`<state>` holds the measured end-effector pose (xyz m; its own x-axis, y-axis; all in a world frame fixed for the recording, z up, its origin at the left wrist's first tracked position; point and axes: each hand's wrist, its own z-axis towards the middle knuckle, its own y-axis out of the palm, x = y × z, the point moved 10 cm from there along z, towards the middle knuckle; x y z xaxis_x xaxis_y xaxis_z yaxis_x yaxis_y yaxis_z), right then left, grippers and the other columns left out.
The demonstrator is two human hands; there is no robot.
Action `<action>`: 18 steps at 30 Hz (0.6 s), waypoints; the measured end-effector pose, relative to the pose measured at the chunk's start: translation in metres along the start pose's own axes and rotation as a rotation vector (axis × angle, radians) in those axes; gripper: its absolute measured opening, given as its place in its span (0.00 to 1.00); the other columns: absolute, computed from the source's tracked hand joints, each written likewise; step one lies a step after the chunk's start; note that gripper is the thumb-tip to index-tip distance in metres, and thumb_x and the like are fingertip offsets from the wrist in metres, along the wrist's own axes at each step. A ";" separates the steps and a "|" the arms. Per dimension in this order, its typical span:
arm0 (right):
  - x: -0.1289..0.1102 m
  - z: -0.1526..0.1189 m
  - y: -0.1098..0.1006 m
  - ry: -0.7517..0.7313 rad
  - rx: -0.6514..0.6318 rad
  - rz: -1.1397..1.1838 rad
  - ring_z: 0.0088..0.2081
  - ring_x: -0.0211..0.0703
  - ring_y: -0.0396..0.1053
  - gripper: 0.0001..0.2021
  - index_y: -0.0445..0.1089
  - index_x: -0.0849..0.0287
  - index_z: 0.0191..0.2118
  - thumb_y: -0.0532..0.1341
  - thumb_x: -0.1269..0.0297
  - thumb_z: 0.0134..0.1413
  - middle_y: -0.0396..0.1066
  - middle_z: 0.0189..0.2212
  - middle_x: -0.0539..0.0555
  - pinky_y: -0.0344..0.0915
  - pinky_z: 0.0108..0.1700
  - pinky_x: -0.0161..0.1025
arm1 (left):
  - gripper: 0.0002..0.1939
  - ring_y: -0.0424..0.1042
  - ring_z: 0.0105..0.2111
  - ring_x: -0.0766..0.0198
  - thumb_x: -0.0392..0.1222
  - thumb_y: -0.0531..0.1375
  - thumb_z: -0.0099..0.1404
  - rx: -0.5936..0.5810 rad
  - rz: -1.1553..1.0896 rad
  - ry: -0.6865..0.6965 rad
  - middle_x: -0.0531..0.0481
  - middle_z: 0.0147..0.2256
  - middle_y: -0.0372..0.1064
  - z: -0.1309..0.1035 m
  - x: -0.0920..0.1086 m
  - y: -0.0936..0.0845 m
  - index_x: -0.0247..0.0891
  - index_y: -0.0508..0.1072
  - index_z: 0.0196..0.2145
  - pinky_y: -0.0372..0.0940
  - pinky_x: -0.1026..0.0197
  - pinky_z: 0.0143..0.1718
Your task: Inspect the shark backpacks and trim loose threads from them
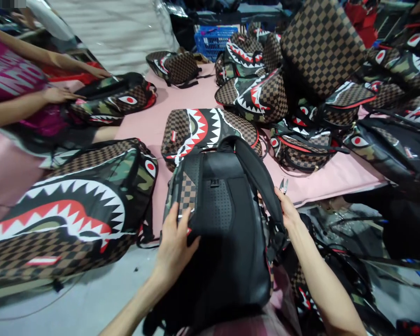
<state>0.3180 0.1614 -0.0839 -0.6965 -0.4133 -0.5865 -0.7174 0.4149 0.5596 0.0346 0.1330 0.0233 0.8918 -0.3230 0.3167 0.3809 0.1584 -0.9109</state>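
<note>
A black backpack [220, 200] lies back side up in front of me, partly over the table's near edge, its padded shoulder strap arching to the right. My left hand [177, 245] rests on its left side by a brown checkered panel, fingers apart. At the strap's outer edge on the right is my right hand [287, 210], fingers closed around small scissors whose blades [283, 185] point up. Just beyond the backpack lies a checkered bag [210, 130] with a shark-mouth print.
A large shark-print bag [73, 210] lies at left on the pink table [143, 126]. Beyond it, a person in a magenta shirt [14, 74] handles another bag [115, 98]. More bags [255, 93] pile up at right. A blue crate [215, 42] stands behind.
</note>
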 end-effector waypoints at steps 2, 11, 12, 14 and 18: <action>0.001 -0.002 -0.002 -0.006 0.006 -0.017 0.22 0.41 0.73 0.12 0.71 0.67 0.37 0.58 0.61 0.55 0.76 0.26 0.59 0.68 0.19 0.31 | 0.32 0.50 0.60 0.48 0.41 0.56 0.58 0.068 -0.091 -0.070 0.37 0.62 0.44 0.017 -0.023 -0.023 0.38 0.53 0.59 0.53 0.45 0.57; 0.006 0.008 -0.014 0.014 0.022 -0.099 0.28 0.44 0.75 0.12 0.73 0.63 0.39 0.63 0.62 0.49 0.77 0.31 0.58 0.72 0.25 0.31 | 0.10 0.67 0.22 0.66 0.45 0.59 0.56 0.145 -0.907 -0.601 0.53 0.19 0.68 0.136 -0.145 -0.036 0.34 0.72 0.26 0.60 0.68 0.23; 0.006 0.008 -0.015 0.014 0.033 -0.093 0.29 0.44 0.75 0.12 0.73 0.63 0.39 0.63 0.63 0.49 0.77 0.32 0.58 0.73 0.27 0.31 | 0.12 0.63 0.17 0.69 0.46 0.58 0.57 0.131 -0.963 -0.639 0.54 0.16 0.65 0.141 -0.152 -0.028 0.34 0.71 0.24 0.56 0.68 0.19; 0.008 0.008 -0.017 0.029 0.066 -0.079 0.31 0.44 0.76 0.11 0.73 0.63 0.38 0.62 0.64 0.49 0.77 0.33 0.58 0.74 0.31 0.32 | 0.14 0.59 0.13 0.70 0.47 0.58 0.59 0.101 -1.028 -0.685 0.54 0.13 0.62 0.148 -0.163 -0.016 0.33 0.70 0.23 0.53 0.68 0.16; 0.014 0.012 -0.026 0.080 0.144 -0.060 0.30 0.43 0.75 0.10 0.74 0.63 0.38 0.60 0.65 0.50 0.77 0.32 0.57 0.74 0.32 0.32 | 0.15 0.67 0.18 0.66 0.46 0.55 0.62 0.007 -1.216 -0.785 0.46 0.19 0.70 0.151 -0.176 0.004 0.30 0.72 0.29 0.63 0.64 0.20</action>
<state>0.3272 0.1543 -0.1138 -0.6553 -0.5014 -0.5649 -0.7526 0.4969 0.4320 -0.0834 0.3313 0.0038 -0.0784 0.3268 0.9418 0.9852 0.1697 0.0231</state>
